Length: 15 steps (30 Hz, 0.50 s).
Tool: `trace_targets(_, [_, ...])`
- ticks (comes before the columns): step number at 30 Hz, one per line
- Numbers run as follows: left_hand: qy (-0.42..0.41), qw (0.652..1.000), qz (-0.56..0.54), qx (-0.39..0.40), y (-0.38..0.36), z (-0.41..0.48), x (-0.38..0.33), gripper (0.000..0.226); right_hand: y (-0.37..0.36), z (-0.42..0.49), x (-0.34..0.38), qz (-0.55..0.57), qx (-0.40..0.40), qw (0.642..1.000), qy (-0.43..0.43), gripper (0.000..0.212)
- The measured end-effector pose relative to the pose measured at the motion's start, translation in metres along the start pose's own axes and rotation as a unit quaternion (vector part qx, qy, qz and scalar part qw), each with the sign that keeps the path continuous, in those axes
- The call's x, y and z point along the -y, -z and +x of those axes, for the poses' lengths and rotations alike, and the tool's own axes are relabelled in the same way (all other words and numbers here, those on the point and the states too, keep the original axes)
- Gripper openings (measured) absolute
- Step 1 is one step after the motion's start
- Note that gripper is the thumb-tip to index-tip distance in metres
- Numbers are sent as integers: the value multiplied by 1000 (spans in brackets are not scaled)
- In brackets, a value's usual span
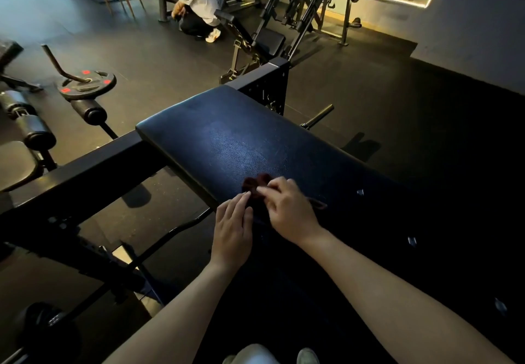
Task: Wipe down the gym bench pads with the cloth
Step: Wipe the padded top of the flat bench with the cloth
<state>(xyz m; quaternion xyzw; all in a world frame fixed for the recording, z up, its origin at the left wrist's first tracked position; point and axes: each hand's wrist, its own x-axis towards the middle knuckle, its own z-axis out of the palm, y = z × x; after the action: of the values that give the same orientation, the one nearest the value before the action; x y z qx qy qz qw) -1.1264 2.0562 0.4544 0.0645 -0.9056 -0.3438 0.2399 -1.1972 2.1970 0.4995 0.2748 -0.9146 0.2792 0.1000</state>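
A black padded bench pad (227, 136) slopes away in front of me, shiny in its middle. On its near part lies a small dark red cloth (255, 183), bunched up. My right hand (287, 207) pinches the cloth's near edge between thumb and fingers. Beside it, my left hand (234, 227) lies with straight fingers, their tips touching the cloth and the pad's left edge. Most of the cloth under the hands is hidden.
A black steel frame beam (85, 170) runs left from the pad. Foam rollers (88, 111) and a weight plate (86, 84) sit at the left. A person (196, 3) crouches at the back by other machines. Dark rubber floor (397, 94) lies to the right.
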Motion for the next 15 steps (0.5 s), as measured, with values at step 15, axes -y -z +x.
trace_targets(15, [80, 980, -180, 0, 27, -6, 8, 44, -21, -9, 46, 52, 29, 993, -104, 30])
